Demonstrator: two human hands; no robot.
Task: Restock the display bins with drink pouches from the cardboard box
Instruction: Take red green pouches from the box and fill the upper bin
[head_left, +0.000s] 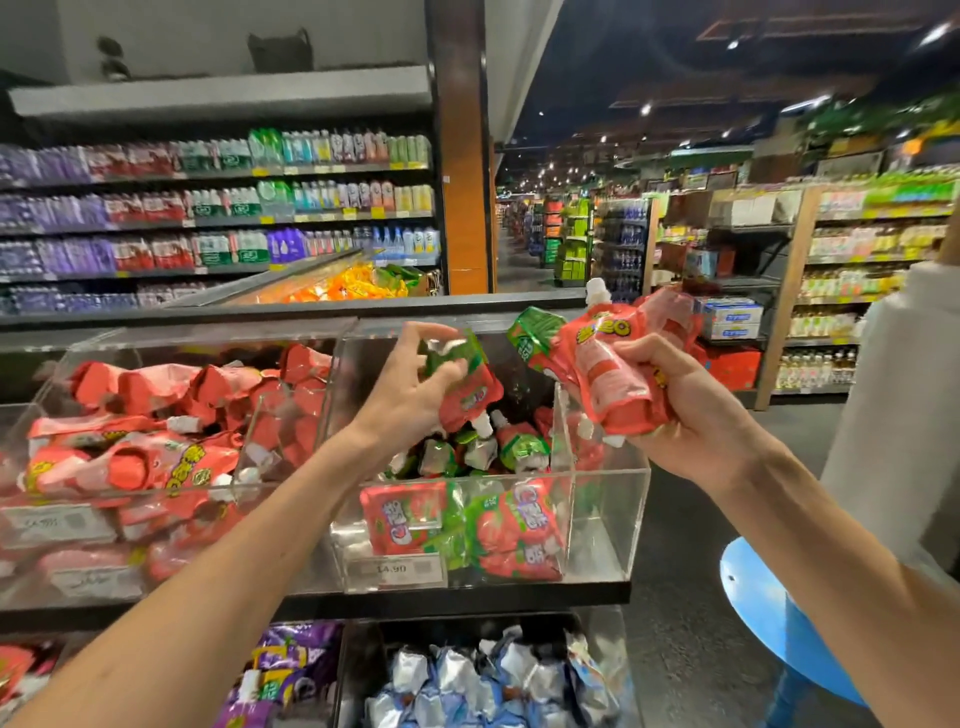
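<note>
left hand (410, 387): fingers clamped on one pouch (470, 397) over clear bin (613, 519). right hand (691, 415): fingers clamped on pouch bunch (613, 364). Bin tag (393, 569) reads 14.90.

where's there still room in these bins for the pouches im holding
Mostly bare: the end section of the right bin, between its inner divider and outer right wall. Crowded: the section under the left hand, stacked with red-green pouches, and the left bin, heaped with red pouches.
</note>
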